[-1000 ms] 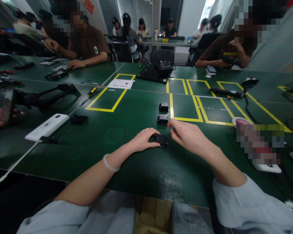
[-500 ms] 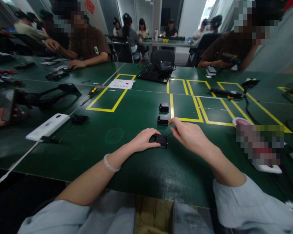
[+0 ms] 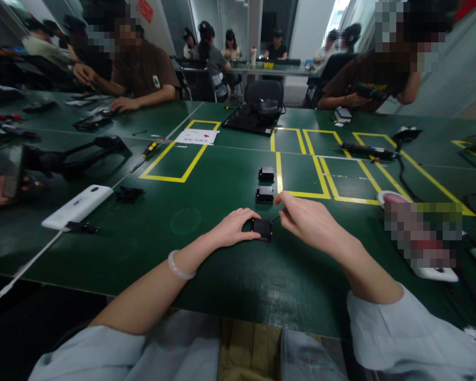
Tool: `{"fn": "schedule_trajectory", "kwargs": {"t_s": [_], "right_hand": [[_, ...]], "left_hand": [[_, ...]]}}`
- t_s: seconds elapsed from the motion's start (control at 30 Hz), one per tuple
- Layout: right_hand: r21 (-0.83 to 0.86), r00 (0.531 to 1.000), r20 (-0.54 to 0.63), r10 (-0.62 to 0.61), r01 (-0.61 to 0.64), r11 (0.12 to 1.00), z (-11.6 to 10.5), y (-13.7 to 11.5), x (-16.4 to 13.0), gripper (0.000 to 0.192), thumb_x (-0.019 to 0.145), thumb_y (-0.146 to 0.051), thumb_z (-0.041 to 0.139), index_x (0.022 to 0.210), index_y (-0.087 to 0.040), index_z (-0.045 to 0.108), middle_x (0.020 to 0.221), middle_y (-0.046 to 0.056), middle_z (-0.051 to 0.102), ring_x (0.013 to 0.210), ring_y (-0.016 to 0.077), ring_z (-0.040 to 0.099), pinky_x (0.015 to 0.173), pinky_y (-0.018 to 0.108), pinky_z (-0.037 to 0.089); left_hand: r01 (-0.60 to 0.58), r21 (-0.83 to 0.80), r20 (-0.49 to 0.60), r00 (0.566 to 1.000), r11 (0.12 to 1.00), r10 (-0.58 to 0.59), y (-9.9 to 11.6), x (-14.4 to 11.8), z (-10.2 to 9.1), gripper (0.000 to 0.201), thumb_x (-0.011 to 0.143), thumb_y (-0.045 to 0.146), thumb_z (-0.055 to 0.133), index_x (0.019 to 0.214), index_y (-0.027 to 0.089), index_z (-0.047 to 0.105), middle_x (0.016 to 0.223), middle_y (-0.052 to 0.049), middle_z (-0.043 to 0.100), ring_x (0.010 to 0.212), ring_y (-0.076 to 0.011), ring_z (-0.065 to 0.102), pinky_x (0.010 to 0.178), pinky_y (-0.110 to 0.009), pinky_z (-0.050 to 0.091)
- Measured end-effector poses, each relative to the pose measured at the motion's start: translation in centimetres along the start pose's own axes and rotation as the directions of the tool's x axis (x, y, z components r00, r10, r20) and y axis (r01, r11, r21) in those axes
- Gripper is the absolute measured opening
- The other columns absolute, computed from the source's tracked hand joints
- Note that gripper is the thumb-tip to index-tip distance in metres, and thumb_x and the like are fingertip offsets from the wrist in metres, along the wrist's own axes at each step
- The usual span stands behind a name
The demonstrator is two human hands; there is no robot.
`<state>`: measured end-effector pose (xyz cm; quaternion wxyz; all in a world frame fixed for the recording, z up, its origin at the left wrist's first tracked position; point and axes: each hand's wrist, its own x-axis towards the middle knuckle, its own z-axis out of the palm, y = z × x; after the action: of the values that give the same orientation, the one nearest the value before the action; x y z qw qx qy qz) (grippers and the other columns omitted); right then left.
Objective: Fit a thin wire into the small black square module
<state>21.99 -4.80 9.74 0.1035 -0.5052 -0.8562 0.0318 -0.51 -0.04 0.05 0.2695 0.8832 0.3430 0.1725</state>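
My left hand [image 3: 238, 226] lies at the near middle of the table, thumb and fingers closed around the left side of a small black box-shaped part [image 3: 262, 229]. To its right, my right hand [image 3: 307, 219] pinches a thin dark rod-like tool [image 3: 276, 218], whose tip reaches the part's upper right edge. Most of that tool is hidden by my fingers, so its exact kind does not show. Just beyond stand two similar black box-shaped parts with grey tops, a nearer one [image 3: 265, 194] and a farther one [image 3: 266, 174].
Left of me lie a white power bank [image 3: 79, 205] with a cable and a yellow-black screwdriver [image 3: 149, 150]. A white-edged tray-like object [image 3: 436, 273] sits at right. Beyond are a black electric screwdriver [image 3: 367, 151], yellow tape outlines and a black panel [image 3: 248, 120]. Co-workers sit around.
My right hand and forearm have turned very slightly, while my left hand and the black part stay put. A co-worker at the far right has lowered an arm.
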Motion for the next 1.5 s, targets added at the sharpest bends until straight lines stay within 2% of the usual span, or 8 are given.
{"fn": "schedule_trajectory", "kwargs": {"t_s": [0.2, 0.43, 0.57, 0.67, 0.83, 0.97, 1.3, 1.5], "right_hand": [[0.001, 1.0, -0.007, 0.001, -0.001, 1.0, 0.2, 0.11, 0.01, 0.022, 0.089, -0.02, 0.04, 0.11, -0.018, 0.049, 0.087, 0.004, 0.067, 0.069, 0.0155, 0.059, 0.06, 0.025, 0.034], [-0.007, 1.0, 0.01, -0.028, 0.029, 1.0, -0.35, -0.18, 0.03, 0.013, 0.093, -0.024, 0.039, 0.094, -0.02, 0.051, 0.086, 0.004, 0.066, 0.071, 0.0151, 0.058, 0.059, 0.026, 0.031], [-0.099, 0.998, 0.038, 0.05, -0.046, 0.994, -0.2, -0.21, 0.24, 0.022, 0.097, -0.035, 0.036, 0.097, -0.02, 0.052, 0.076, 0.004, 0.067, 0.065, 0.0173, 0.06, 0.055, 0.026, 0.025], [-0.139, 0.995, 0.052, 0.087, -0.079, 0.987, -0.05, -0.19, 0.29, 0.022, 0.097, -0.033, 0.034, 0.102, -0.02, 0.051, 0.073, 0.004, 0.066, 0.061, 0.0174, 0.059, 0.053, 0.026, 0.023], [-0.064, 0.999, 0.022, 0.034, -0.032, 0.997, 0.01, -0.13, 0.04, 0.02, 0.094, -0.025, 0.036, 0.109, -0.018, 0.046, 0.079, 0.003, 0.067, 0.062, 0.0159, 0.058, 0.054, 0.026, 0.026], [-0.018, 1.0, 0.016, 0.013, -0.013, 1.0, -0.15, -0.19, -0.14, 0.013, 0.092, -0.023, 0.039, 0.1, -0.019, 0.048, 0.083, 0.002, 0.066, 0.064, 0.0142, 0.057, 0.056, 0.026, 0.028], [-0.149, 0.996, 0.031, 0.086, -0.08, 0.986, 0.12, -0.23, 0.3, 0.021, 0.098, -0.033, 0.035, 0.1, -0.02, 0.05, 0.074, 0.003, 0.067, 0.062, 0.0179, 0.06, 0.053, 0.026, 0.024], [-0.052, 1.0, 0.021, 0.01, -0.009, 0.999, 0.07, -0.17, -0.01, 0.015, 0.095, -0.025, 0.038, 0.104, -0.02, 0.048, 0.084, 0.003, 0.067, 0.067, 0.0165, 0.061, 0.056, 0.026, 0.028]], "left_hand": [[-0.002, -0.002, 0.006, 1.0, 1.0, 0.002, 0.03, 0.01, 0.0, 0.038, 0.085, 0.047, 0.065, 0.114, 0.023, 0.059, 0.11, -0.006, 0.062, 0.102, -0.0249, 0.055, 0.088, -0.036, 0.043], [0.003, 0.004, 0.009, 1.0, 1.0, -0.003, 0.06, -0.03, -0.06, 0.038, 0.085, 0.047, 0.065, 0.114, 0.023, 0.059, 0.11, -0.006, 0.062, 0.101, -0.0244, 0.055, 0.088, -0.036, 0.043], [0.01, -0.001, 0.012, 1.0, 1.0, -0.01, 0.12, -0.02, -0.11, 0.038, 0.085, 0.047, 0.065, 0.114, 0.023, 0.059, 0.111, -0.006, 0.061, 0.101, -0.0247, 0.055, 0.087, -0.035, 0.044], [0.007, 0.0, 0.008, 1.0, 1.0, -0.007, 0.11, 0.01, -0.12, 0.038, 0.085, 0.047, 0.065, 0.114, 0.023, 0.059, 0.11, -0.006, 0.061, 0.101, -0.0245, 0.055, 0.087, -0.035, 0.043], [-0.003, 0.006, 0.006, 1.0, 1.0, 0.003, 0.11, 0.03, -0.1, 0.038, 0.085, 0.046, 0.065, 0.114, 0.023, 0.059, 0.11, -0.006, 0.062, 0.101, -0.0244, 0.055, 0.087, -0.035, 0.043], [-0.002, -0.01, 0.002, 1.0, 1.0, 0.002, 0.19, 0.01, -0.13, 0.037, 0.085, 0.046, 0.065, 0.113, 0.023, 0.059, 0.11, -0.006, 0.062, 0.101, -0.0244, 0.056, 0.087, -0.035, 0.043], [0.003, 0.008, 0.006, 1.0, 1.0, -0.003, 0.18, 0.0, -0.07, 0.037, 0.085, 0.046, 0.065, 0.113, 0.023, 0.059, 0.109, -0.006, 0.062, 0.101, -0.0243, 0.056, 0.086, -0.035, 0.044], [-0.005, 0.01, 0.0, 1.0, 1.0, 0.005, 0.24, 0.01, -0.16, 0.037, 0.085, 0.046, 0.065, 0.112, 0.022, 0.059, 0.11, -0.006, 0.062, 0.101, -0.0242, 0.056, 0.087, -0.035, 0.044]]}}
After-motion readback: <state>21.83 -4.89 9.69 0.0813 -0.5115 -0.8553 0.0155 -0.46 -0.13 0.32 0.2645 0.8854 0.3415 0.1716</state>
